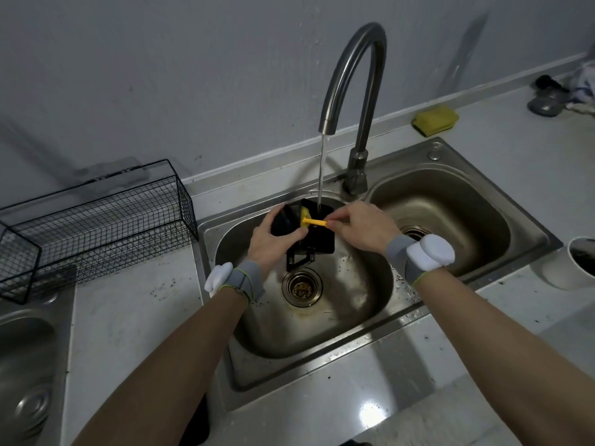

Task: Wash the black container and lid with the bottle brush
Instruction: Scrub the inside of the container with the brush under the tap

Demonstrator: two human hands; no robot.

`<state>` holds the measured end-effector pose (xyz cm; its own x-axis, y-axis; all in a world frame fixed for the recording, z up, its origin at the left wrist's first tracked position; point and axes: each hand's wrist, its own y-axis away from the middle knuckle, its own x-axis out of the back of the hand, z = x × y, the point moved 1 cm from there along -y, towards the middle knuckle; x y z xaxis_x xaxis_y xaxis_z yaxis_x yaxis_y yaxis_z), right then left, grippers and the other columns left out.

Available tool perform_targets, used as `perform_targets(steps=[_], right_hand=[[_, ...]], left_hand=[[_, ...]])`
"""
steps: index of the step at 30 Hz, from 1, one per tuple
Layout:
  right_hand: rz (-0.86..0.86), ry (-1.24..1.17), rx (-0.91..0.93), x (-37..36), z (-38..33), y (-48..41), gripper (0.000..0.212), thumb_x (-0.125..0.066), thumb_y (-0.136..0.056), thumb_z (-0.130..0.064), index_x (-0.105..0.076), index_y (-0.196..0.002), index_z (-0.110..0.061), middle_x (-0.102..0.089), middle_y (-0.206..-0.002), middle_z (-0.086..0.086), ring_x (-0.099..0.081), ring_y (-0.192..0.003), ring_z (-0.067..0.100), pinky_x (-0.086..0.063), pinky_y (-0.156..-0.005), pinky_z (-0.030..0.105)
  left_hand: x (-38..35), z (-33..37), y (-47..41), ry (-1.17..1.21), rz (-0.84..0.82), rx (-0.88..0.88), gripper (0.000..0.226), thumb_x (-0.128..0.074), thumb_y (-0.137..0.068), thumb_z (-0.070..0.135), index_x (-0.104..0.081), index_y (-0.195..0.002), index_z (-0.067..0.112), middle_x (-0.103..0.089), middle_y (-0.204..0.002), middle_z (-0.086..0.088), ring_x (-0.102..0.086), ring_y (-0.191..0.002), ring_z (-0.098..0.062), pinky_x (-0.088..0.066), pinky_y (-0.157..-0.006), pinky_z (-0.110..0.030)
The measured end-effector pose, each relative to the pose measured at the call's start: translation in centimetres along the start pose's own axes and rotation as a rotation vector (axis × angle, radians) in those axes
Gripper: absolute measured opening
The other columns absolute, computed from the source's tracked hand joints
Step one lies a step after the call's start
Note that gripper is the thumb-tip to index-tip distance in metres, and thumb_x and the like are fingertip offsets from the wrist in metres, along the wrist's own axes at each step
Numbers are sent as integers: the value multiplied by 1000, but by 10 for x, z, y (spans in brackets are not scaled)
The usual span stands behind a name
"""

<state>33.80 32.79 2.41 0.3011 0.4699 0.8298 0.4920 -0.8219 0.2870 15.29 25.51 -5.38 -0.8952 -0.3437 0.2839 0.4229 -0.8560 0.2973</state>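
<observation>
Steel sink [370,317], tap [354,75] running. Left hand [273,243] fingers gripping black container [318,241]. Right hand [360,226] fingers pinching yellow brush [314,223] inside.

- A curved steel faucet [354,91] rose just beyond the fingers [335,217], and a thin stream of water [321,175] fell from its spout right in front of them.
- A steel double sink [483,162] lay under and to the right of the fingers; its left drain [302,286] sat just nearer the person than the fingers.
- A black wire basket [96,220] stood on the surface [128,317], well to the left of the fingers.
- A yellow sponge [435,120] lay beyond and right of the fingers, near the wall.
- A white cup [579,265] stood far right of the fingers.
- Dark items and a cloth [582,85] lay in the far right corner, too blurred to identify.
</observation>
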Motion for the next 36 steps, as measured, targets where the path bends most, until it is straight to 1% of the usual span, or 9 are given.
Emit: perform_targets(steps=[3, 9, 12, 16, 25, 29, 32, 34, 36], right_hand=[[-59, -99, 18, -2, 3, 0, 28, -57, -99, -40, -72, -122, -36, -67, -89, -7, -65, -98, 19, -52, -91, 36], [-224, -54, 3, -10, 14, 3, 27, -59, -97, -41, -73, -119, -36, -74, -104, 0, -68, -100, 23, -53, -98, 43], [-187, 37, -27, -8, 14, 1, 27, -56, -98, -43, -72, -119, -39, -69, -109, -8, -66, -105, 21, -53, -98, 41], [-81, 35, -36, -8, 15, -2, 27, -52, -99, -44, -70, -119, -41, -69, -91, -10, -63, -93, 17, -49, -83, 34], [18, -193, 56, -7, 8, 4, 30, -55, -99, -47, -69, -123, -38, -69, -119, -7, -61, -115, 19, -49, -103, 44], [16, -289, 78, -8, 9, 6, 25, -59, -97, -44, -72, -117, -37, -74, -101, 1, -68, -93, 20, -54, -90, 39], [2, -352, 88, -9, 11, 7, 22, -61, -97, -43, -72, -114, -35, -71, -88, -3, -65, -76, 9, -50, -75, 28], [-13, -353, 94, -10, 11, 9, 24, -61, -96, -45, -72, -115, -34, -70, -87, -7, -63, -75, 4, -49, -72, 25], [-30, -339, 93, -12, 12, 10, 30, -60, -96, -48, -71, -119, -32, -72, -96, -5, -67, -84, 8, -52, -80, 28]], left_hand=[[5, 1, 1, -27, 20, -12, 82, -85, -66, 48, -45, -137, 53, -43, -145, -1, -43, -132, -19, -41, -111, -41], [9, 5, 5, -173, 45, -66, 84, -82, -60, 58, -44, -135, 57, -46, -143, -1, -46, -131, -24, -44, -107, -45], [10, 7, 10, -254, 52, -74, 83, -81, -62, 57, -41, -134, 61, -45, -141, -1, -49, -126, -25, -47, -104, -47], [12, 15, 15, -478, 81, -142, 85, -77, -62, 61, -33, -135, 66, -39, -142, 2, -46, -130, -25, -47, -101, -48], [23, 24, 20, -572, 168, -261, 96, -83, -67, 43, -30, -146, 50, -31, -144, -3, -37, -134, -28, -49, -98, -48], [26, 31, 24, -612, 184, -373, 99, -85, -66, 35, -33, -150, 39, -31, -143, -12, -35, -130, -35, -41, -107, -46], [28, 36, 30, -691, 195, -454, 98, -85, -66, 33, -35, -150, 35, -30, -142, -16, -33, -130, -37, -37, -109, -45], [28, 39, 33, -738, 188, -485, 97, -84, -67, 32, -35, -150, 34, -28, -142, -17, -34, -130, -38, -38, -111, -47], [28, 40, 34, -782, 164, -510, 96, -84, -67, 31, -35, -150, 34, -27, -142, -17, -36, -130, -39, -41, -110, -49]])
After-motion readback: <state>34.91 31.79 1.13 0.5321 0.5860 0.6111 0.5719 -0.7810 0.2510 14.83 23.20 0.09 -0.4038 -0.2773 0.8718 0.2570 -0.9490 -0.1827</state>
